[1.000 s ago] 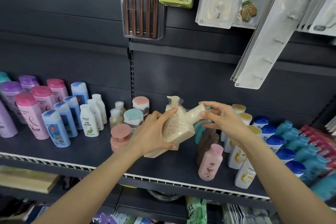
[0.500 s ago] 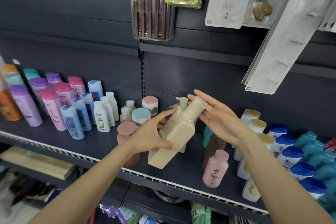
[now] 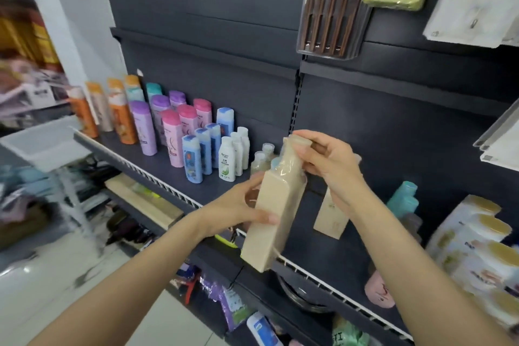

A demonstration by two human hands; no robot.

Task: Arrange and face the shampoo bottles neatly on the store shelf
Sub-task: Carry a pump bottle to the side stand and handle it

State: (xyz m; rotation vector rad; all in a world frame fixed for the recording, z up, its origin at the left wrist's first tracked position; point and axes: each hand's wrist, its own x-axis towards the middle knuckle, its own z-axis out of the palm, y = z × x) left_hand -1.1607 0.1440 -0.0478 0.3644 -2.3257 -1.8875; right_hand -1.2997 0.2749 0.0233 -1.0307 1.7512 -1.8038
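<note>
While the dark metal store shelf runs from upper left to lower right, its white ribbed front edge marks the drop to the lower tiers, and a bare stretch of shelf floor lies open between the small white bottles and the second beige carton-shaped bottle standing near the back panel. Rows of upright bottles fill the left end: orange ones at the far end, then purple, pink and blue. Packs of yellow-capped white bottles crowd the right end, blurred and cut off by the frame.

A tall beige square-sided shampoo bottle hangs in the air in front of the shelf edge, tilted with its base toward the camera. Grasping it, the left hand wraps the bottle's lower left side, thumb across the front face. The right hand pinches the wrapped pump top with its fingers curled round it.

Behind the right wrist a teal bottle is partly hidden, and a pink bottle shows only in part below the right forearm. Small items behind the held bottle are too covered to identify.
</note>
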